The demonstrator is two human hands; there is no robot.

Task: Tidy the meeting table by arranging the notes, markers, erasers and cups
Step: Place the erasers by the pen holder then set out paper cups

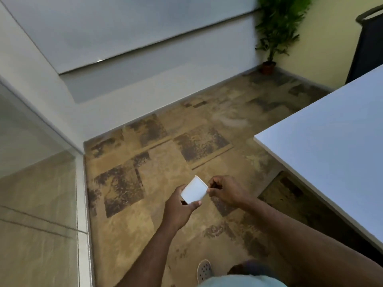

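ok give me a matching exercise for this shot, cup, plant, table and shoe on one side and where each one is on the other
Things:
1. cup
2. plant
3. table
4. shoe

Places:
A. far corner of the room
B. bottom edge, on the floor
C. right side of the view
D. between the left hand and right hand

Pairs: 1-D, 2-A, 3-C, 4-B

Potted plant point(275, 27) in the corner, patterned carpet point(157, 154) below

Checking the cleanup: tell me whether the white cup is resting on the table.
No, the white cup is held by both hands above the floor, left of the table.
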